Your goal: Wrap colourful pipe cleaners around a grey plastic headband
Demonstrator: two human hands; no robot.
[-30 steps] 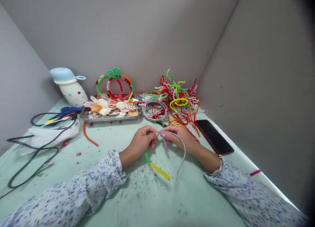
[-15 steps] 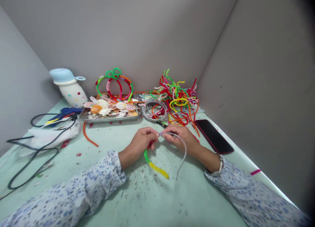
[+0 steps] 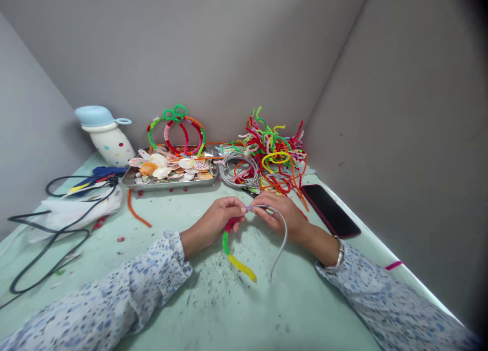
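Note:
A bent grey wire point(image 3: 285, 234) is held between my two hands, its bare end curving down on the right. Its other part is wrapped in red, green and yellow pipe cleaner point(image 3: 243, 268) and hangs below my left hand point(image 3: 217, 220). That hand is closed, thumb and fingertips pinching the wrapped wire. A short purple pipe cleaner point(image 3: 249, 208) winds round the wire in the small gap between the fingertips. My right hand point(image 3: 281, 215) is closed at the purple pipe cleaner and the wire; its fingers partly hide what they pinch.
Behind the hands are a metal tray point(image 3: 171, 186) of shells, a coil of wire point(image 3: 229, 178) and a heap of pipe cleaners point(image 3: 272, 137). Finished-looking fuzzy hoops point(image 3: 203, 132) lean at the wall. A phone point(image 3: 331, 211) lies right; a bottle point(image 3: 110, 145) and black cable point(image 3: 57, 234) are left.
The hanging wrapped end and the bare wire end have swung slightly left. The purple tail seen below the right fingers no longer shows. Both hands stay in nearly the same place.

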